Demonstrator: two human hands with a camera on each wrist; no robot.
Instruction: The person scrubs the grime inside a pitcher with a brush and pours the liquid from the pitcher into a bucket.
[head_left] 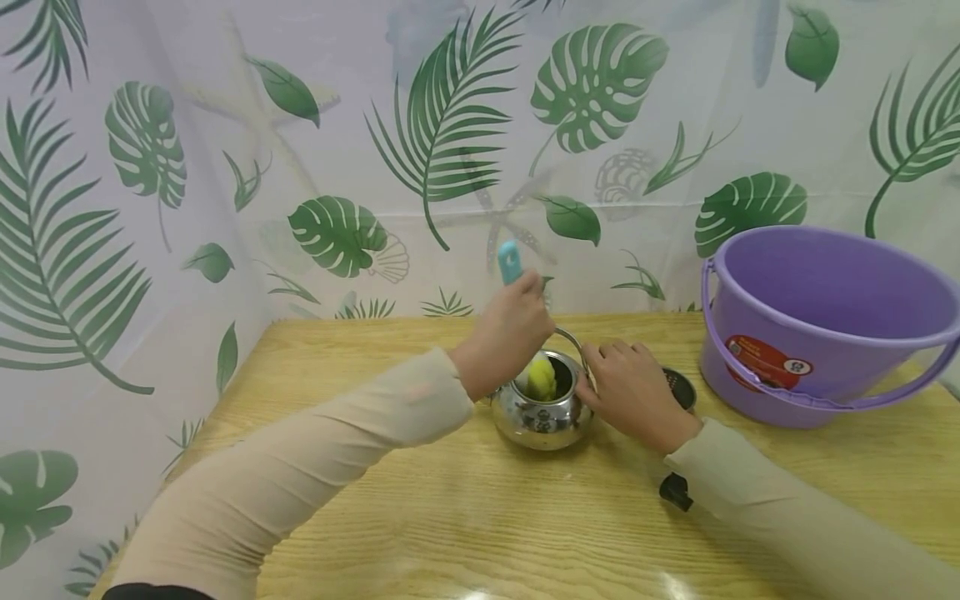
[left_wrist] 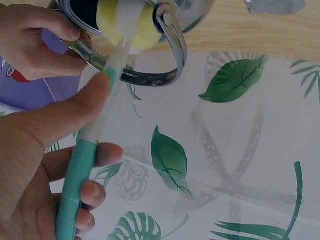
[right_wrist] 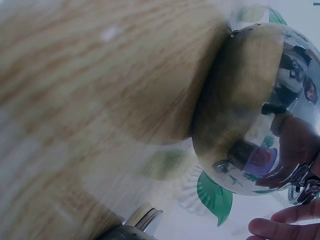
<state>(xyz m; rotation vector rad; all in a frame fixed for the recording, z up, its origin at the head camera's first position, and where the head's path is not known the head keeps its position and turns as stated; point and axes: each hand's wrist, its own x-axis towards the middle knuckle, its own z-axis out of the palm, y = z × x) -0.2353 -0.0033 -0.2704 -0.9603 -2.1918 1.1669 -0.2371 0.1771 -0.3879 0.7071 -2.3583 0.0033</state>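
Note:
My left hand [head_left: 506, 333] grips the teal handle [left_wrist: 80, 180] of a sponge brush, its thumb laid along the pale shaft. The brush's yellow sponge head [head_left: 542, 379] sits inside the mouth of a shiny steel kettle [head_left: 543, 421] on the wooden table. Beside the kettle, my right hand [head_left: 633, 387] holds its raised metal carrying handle [left_wrist: 172, 40], pinched between thumb and fingers in the left wrist view. The rounded kettle side [right_wrist: 240, 110] fills the right of the right wrist view, reflecting a hand. The lower part of the sponge is hidden inside the kettle.
A purple bucket [head_left: 780, 392] with a red label stands at the right. Behind my right wrist lies a dark round lid-like piece [head_left: 681, 388]. A small black object [head_left: 676, 492] shows beside my right sleeve. A leaf-patterned sheet [head_left: 465, 167] hangs behind the wooden table [head_left: 420, 517].

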